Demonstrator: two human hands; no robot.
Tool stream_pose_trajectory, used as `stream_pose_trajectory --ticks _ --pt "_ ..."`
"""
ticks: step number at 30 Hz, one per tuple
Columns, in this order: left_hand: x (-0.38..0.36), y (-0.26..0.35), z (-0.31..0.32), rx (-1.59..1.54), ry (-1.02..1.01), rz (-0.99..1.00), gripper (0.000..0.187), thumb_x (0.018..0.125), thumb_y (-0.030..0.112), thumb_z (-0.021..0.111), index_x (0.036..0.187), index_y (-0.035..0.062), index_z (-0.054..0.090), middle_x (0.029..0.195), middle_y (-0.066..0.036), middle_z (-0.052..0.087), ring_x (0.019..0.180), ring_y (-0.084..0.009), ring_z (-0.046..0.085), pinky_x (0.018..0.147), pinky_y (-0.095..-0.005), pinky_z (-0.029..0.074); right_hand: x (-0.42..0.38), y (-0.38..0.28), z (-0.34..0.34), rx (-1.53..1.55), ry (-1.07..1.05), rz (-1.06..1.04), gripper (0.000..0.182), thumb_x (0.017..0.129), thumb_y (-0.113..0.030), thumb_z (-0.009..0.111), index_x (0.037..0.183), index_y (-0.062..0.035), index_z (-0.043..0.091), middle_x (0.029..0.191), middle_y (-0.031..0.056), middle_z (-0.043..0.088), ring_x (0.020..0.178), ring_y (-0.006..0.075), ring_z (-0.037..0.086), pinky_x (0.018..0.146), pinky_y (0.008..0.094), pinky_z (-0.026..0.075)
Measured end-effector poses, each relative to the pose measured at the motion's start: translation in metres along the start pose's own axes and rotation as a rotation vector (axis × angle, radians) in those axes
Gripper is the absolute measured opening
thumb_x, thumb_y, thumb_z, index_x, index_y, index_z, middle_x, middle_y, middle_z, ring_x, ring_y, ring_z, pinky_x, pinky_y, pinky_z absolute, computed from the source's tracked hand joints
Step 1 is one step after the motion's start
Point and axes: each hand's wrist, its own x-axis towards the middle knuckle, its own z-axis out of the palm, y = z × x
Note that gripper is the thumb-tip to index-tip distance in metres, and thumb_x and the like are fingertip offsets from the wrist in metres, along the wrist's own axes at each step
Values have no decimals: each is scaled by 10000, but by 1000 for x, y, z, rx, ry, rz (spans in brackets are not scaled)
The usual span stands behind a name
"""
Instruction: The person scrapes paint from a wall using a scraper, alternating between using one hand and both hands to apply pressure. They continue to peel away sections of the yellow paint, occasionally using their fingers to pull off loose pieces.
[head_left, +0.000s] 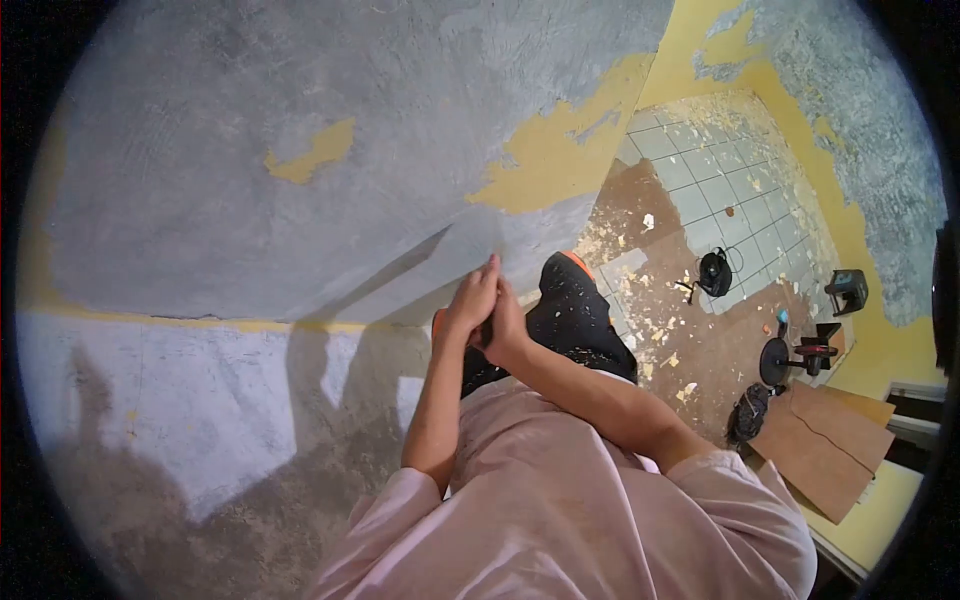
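My left hand [472, 300] and my right hand [508, 322] are closed together in front of my waist, fingers pointing at the wall. Something dark shows in the gap between the palms, too little of it to name. Just beyond them stands the wall [300, 90], mostly grey, with yellow paint patches [545, 150] left on it. A long shadow of my arms falls across its lower part. Below the hands are my black trousers [570, 325], speckled with pale flecks.
Paint flakes [660, 330] litter the tiled floor [705, 170] on the right. A coiled black cable [714, 272], a work light [847, 291], a round black base [774, 360], a black bag [748, 412] and brown boards [825, 440] lie there. A yellow-grey wall rises behind.
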Motion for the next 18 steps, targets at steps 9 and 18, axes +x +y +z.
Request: stream_pose_trajectory --ticks 9,18 --pt "-64 -46 -33 -67 429 371 486 926 414 433 1230 42 497 1196 -165 547 1109 -278 509 916 -352 401 31 56 53 229 -49 -171 436 926 -510 370 1022 -116 531 848 15 516 790 146 496 698 293 419" --pt "-63 -46 -22 -241 551 237 358 906 256 546 1160 4 550 1139 -154 595 1043 -228 570 875 -317 432 30 22 46 -188 -21 -10 455 953 -463 346 1027 -61 547 848 28 520 731 146 485 653 298 420"
